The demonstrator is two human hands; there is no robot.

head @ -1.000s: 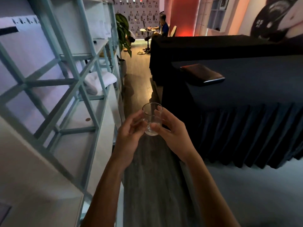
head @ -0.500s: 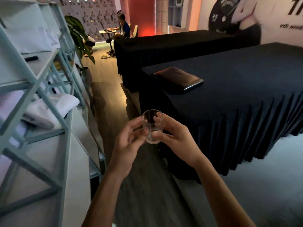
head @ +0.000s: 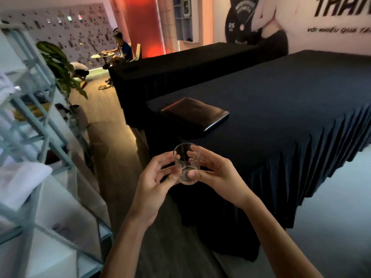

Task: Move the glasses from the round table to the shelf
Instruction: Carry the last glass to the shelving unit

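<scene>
Reads as a fitness club's lounge or event room, not a home. Told by the wall mural of a 25 KG weight plate, long benches skirted in black cloth, a pale metal shelf holding folded white towels, a potted plant, a red column, and a seated person at a small round table far down the wooden floor.

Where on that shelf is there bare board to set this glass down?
Left hand and right hand hold the glass. Nearest bare patch: the shelf board right of the folded white cloth, behind the slanted struts. The farther bays by the plant look crowded with small clutter.
</scene>
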